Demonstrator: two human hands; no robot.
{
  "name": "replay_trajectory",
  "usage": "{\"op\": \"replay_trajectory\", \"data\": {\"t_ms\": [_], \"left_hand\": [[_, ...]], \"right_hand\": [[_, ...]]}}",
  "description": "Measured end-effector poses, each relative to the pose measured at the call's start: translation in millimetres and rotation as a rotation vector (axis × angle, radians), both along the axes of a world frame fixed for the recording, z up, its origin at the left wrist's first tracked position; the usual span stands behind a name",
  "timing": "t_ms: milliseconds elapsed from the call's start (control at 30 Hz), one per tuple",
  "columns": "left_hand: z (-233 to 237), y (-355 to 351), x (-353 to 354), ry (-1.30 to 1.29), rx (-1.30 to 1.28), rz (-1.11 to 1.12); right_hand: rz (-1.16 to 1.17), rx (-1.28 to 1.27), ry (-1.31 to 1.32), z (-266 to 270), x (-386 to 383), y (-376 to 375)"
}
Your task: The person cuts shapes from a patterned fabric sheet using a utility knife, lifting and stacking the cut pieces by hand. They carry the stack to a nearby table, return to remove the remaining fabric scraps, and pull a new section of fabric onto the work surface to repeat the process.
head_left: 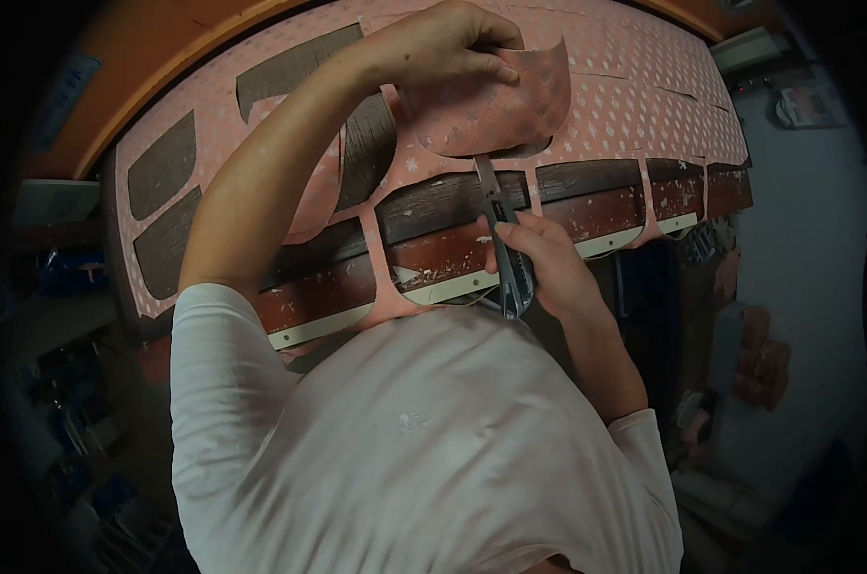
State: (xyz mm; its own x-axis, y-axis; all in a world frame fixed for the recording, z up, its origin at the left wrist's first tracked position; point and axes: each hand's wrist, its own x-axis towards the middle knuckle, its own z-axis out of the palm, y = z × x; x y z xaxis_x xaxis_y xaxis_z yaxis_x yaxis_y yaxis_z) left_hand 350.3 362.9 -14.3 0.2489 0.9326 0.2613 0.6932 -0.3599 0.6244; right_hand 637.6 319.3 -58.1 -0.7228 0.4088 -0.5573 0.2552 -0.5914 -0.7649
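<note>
White shirt (424, 430) up close — right hand (541, 256) clenched round the knife (512, 285), left hand (443, 48) pinching the pink piece (515, 105).

Dim, warm-tinted shot. Heavy fisheye: black vignette in all corners, edges bent and smeared. Centre sharp enough. Pink sheet (625, 105) evenly lit, no glare. White shirt (424, 450) brightest, soft shadows in the folds. Clutter (70, 411) at left dark and blurry. Wall (807, 220) at right pale, hazy.

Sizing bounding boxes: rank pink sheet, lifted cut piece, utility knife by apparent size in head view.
1. pink sheet
2. cut piece, held in left hand
3. utility knife, partly hidden by right hand
</note>
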Motion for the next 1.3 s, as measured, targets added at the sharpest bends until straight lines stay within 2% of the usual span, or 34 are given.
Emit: {"op": "replay_trajectory", "data": {"t_ms": [100, 333, 433, 533, 833, 1033, 1167, 1300], "left_hand": [[0, -1, -6, 0.003, 0.02, 0.007], [-2, 0, -12, 0.017, 0.058, 0.02], [-3, 0, -14, 0.017, 0.072, 0.028], [-2, 1, -17, 0.018, 0.087, 0.036], [-4, 1, -20, 0.03, 0.131, 0.063], [1, -1, -19, 0.043, 0.161, 0.083], [1, -1, -19, -0.005, 0.177, 0.092], [14, -4, -17, -0.081, 0.303, 0.121]], "right_hand": [[0.026, -0.053, 0.088, -3, 2, -11], [0.053, -0.08, 0.11, -4, -28, -19], [0.011, -0.168, 0.181, -2, -34, -25], [-0.02, -0.387, 0.335, 0, -38, -31], [0.027, -0.469, 0.42, 3, -79, -44], [-0.068, -0.537, 0.455, -11, -103, -44], [-0.026, -0.503, 0.517, -11, -120, -36], [0.004, -0.402, 0.504, -6, -133, -31]]}}
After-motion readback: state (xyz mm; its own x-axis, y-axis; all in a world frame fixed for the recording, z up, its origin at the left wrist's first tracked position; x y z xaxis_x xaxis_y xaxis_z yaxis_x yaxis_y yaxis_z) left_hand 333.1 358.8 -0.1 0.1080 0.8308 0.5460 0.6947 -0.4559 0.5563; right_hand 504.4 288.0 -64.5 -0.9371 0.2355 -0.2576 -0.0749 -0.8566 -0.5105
